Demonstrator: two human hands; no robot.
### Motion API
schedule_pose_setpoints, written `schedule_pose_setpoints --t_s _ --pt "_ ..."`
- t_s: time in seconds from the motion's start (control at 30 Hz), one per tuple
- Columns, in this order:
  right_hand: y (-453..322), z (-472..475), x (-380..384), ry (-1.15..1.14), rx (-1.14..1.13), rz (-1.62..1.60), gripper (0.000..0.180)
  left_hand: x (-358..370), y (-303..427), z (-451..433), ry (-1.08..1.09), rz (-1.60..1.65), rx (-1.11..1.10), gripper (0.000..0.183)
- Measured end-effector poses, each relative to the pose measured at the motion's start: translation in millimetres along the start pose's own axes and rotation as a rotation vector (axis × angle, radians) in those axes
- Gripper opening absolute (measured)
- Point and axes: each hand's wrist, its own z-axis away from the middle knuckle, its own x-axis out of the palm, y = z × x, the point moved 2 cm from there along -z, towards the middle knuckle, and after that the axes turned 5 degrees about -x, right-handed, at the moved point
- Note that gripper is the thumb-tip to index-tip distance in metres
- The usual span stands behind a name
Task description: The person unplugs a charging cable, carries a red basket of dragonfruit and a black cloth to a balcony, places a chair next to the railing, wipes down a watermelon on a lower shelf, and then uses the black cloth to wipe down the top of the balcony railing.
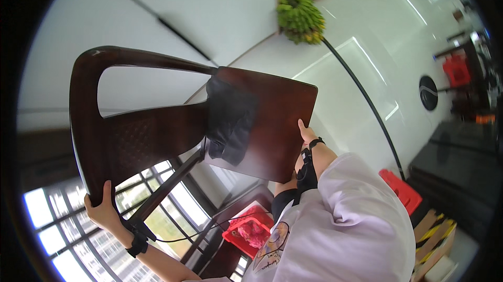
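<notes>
A dark brown wooden chair is tilted before me, its backrest to the left and its seat to the right. My left hand grips the lower corner of the backrest, thumb on the near face. My right hand holds the front edge of the seat, thumb on top and the fingers hidden beneath. A crumpled black cloth or leather piece lies over the seat's rear part, against the backrest. Both wrists wear black bands.
A green banana bunch is by the white wall, with a black cable running over the glossy floor. A red basket with pink contents is below the chair. Barred windows are lower left; a red plastic stool and dark furniture are at right.
</notes>
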Motion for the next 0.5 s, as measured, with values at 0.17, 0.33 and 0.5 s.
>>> schedule_pose_setpoints --t_s 0.17,0.33,0.5 --pt "37.2 -13.2 -32.3 0.153 -0.027 -0.346 0.094 2.3 59.0 -11.7 0.028 0.186 0.143 0.056" --pt "68.9 65.5 18.9 0.260 -0.010 -0.460 0.098 11.0 67.3 -22.7 -0.029 0.303 0.349 0.049" --pt "98.3 114.1 29.5 0.369 0.095 -0.675 0.100 -3.2 127.6 -53.4 -0.146 0.438 0.493 0.046"
